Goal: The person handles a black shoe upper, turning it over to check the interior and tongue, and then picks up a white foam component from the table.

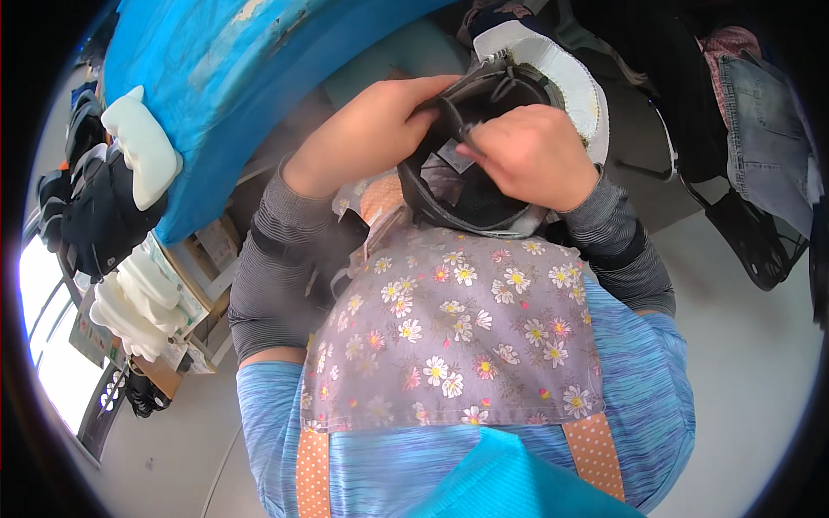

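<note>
In the head view I have a dark cap (471, 203) at the upper centre of the frame, its hollow side turned up toward me, just beyond my chest. A white curved brim (587, 86) shows along its upper right side, with a rough edge where it meets the dark cloth. A small pale label (453, 157) lies inside the crown. My left hand (376, 129) grips the cap's left rim, the fingers stretched along its top edge and the thumb lower down. My right hand (535, 155) is clenched over the opening, thumb and forefinger closed on a fold of dark cloth at the cap's inner band; the exact pinch is hard to make out.

Striped grey sleeves (276, 259) cover my forearms, and my flowered apron (449, 337) fills the middle of the frame. Turquoise fabric (518, 479) cuts across the bottom. At the upper left a bright blue cover (259, 69) spreads out, with a white padded shape (142, 155) against its edge and black caps (108, 207) below that. Grey denim (768, 121) hangs at the upper right, above the pale floor (725, 371).
</note>
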Demonstrator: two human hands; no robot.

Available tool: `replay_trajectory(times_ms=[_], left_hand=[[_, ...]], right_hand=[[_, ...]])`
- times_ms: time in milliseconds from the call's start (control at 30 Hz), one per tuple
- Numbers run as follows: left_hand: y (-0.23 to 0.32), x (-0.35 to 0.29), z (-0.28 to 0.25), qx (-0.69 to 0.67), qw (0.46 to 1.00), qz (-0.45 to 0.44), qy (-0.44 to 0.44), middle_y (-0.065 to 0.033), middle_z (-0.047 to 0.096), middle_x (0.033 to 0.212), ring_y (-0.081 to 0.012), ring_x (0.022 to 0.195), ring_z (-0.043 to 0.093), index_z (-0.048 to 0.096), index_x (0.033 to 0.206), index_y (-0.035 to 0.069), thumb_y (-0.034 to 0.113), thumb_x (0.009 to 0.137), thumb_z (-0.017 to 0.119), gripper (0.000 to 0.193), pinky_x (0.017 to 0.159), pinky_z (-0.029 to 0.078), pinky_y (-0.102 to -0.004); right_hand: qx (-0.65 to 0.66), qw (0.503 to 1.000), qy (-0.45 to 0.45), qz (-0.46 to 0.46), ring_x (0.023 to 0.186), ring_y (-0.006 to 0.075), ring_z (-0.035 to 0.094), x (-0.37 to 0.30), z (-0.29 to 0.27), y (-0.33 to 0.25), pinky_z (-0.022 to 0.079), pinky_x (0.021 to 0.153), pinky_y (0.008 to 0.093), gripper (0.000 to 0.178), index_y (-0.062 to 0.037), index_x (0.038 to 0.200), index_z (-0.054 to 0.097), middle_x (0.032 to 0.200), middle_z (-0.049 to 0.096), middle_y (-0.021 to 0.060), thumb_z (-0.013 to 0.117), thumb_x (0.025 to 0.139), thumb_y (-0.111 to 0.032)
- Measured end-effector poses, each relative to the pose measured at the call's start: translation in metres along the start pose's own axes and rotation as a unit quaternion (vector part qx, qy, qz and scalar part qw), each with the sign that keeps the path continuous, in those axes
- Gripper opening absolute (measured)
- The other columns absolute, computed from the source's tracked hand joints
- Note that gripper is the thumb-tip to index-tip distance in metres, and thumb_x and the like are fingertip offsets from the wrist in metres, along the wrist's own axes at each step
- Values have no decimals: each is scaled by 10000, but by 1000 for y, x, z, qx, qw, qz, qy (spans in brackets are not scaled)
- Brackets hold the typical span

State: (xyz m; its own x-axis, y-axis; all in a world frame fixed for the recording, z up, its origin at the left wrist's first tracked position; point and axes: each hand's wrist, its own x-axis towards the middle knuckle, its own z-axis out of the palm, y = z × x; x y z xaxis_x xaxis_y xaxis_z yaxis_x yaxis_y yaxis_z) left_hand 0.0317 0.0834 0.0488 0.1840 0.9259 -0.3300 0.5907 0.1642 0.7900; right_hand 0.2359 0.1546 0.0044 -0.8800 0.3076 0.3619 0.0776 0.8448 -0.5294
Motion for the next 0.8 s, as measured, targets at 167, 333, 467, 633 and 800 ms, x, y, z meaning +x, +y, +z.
replay_trajectory(times_ms=[167, 333, 467, 633, 800], left_hand=[[-1, -2, -2, -8, 1000, 6, -7, -158, 665, 1058, -144, 903, 591, 531, 1297, 3, 39, 929, 534, 370, 863, 477, -287], [-1, -4, 1, 3, 1000, 11, 4, -159, 672, 1020, -148, 849, 589, 542, 1290, 5, 38, 929, 541, 363, 836, 484, -287], [3, -6, 1, 44, 998, 25, 38, -170, 669, 960, -199, 775, 596, 590, 1215, -1, 89, 910, 589, 317, 784, 497, -304], [25, 4, -12, 146, 989, -15, 22, -196, 639, 804, -310, 682, 607, 651, 1041, -5, 194, 867, 659, 264, 677, 498, -359], [12, 9, -14, 193, 979, 53, 47, -225, 604, 757, -401, 707, 576, 658, 968, 2, 200, 835, 671, 239, 620, 475, -397]], right_hand=[[-96, 986, 91, 103, 561, 244, 612, 1, 3, 12, 465, 498, 366, 235, -98, 671, 542, 601, 583, 54, 675, 814, -230], [-54, 976, 103, 182, 548, 265, 603, 5, 6, 10, 451, 474, 369, 263, -94, 675, 553, 594, 578, 69, 678, 836, -260], [-42, 977, 119, 171, 554, 268, 603, 7, 4, 10, 454, 482, 370, 265, -94, 681, 562, 590, 576, 71, 679, 839, -272], [-98, 987, 114, 54, 548, 233, 592, 13, 6, 11, 457, 507, 349, 241, -109, 661, 547, 580, 562, 48, 692, 802, -241], [-68, 994, 57, -66, 569, 218, 582, 12, -5, 7, 453, 547, 337, 194, -110, 650, 524, 589, 528, 31, 685, 747, -159]])
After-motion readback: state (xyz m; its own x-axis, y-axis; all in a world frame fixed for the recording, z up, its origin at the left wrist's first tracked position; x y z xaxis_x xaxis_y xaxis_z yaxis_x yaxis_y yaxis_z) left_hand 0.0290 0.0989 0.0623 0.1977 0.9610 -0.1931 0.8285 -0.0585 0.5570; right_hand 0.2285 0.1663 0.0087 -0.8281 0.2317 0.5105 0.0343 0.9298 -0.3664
